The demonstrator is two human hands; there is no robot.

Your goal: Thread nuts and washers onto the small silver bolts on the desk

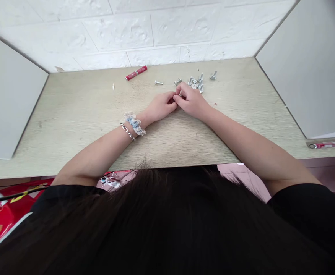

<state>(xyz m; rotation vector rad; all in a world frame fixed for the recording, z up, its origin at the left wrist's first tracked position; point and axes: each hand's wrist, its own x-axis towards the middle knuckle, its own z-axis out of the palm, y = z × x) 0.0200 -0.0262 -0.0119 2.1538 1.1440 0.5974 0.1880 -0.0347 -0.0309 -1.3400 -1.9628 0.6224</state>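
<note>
My left hand (161, 107) and my right hand (191, 100) meet at the fingertips over the middle of the wooden table. Both are closed in a pinch around something small, mostly hidden by the fingers; a little shiny metal shows at the right fingertips. Just beyond my right hand lies a cluster of silvery bolts and nuts (200, 82). One bolt (178, 82) lies just behind the fingertips, another (158, 82) farther left, and one more (213, 75) stands head down right of the cluster.
A red tube (136, 73) lies near the white brick wall (121, 34). Grey-white panels (308, 68) flank the table (70, 114) on both sides. Another red tube (329, 144) is at the right front edge. A tiny pale scrap (113, 86) lies at the left.
</note>
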